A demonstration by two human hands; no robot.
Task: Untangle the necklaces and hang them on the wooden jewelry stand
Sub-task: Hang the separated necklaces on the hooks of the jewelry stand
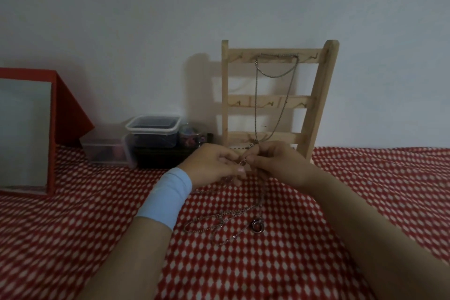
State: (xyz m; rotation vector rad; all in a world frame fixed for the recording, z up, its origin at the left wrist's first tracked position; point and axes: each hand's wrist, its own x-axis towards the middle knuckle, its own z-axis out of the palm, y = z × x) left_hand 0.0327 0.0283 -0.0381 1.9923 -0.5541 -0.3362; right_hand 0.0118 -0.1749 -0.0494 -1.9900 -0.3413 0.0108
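The tangled necklaces (226, 220) lie in the lower centre on the red patterned cloth (365, 190), their ring pendant (257, 226) resting there. One strand rises to where the left hand (211, 165) and right hand (275, 161) both pinch it. Just behind the hands stands the wooden jewelry stand (314, 102), one chain (256, 95) hanging from its top rail, with plastic containers (153, 126) to its left.

Red white-diamond cloth (316, 238), pale blue wristband (165, 198), tan wooden stand (316, 95), red box (68, 109).
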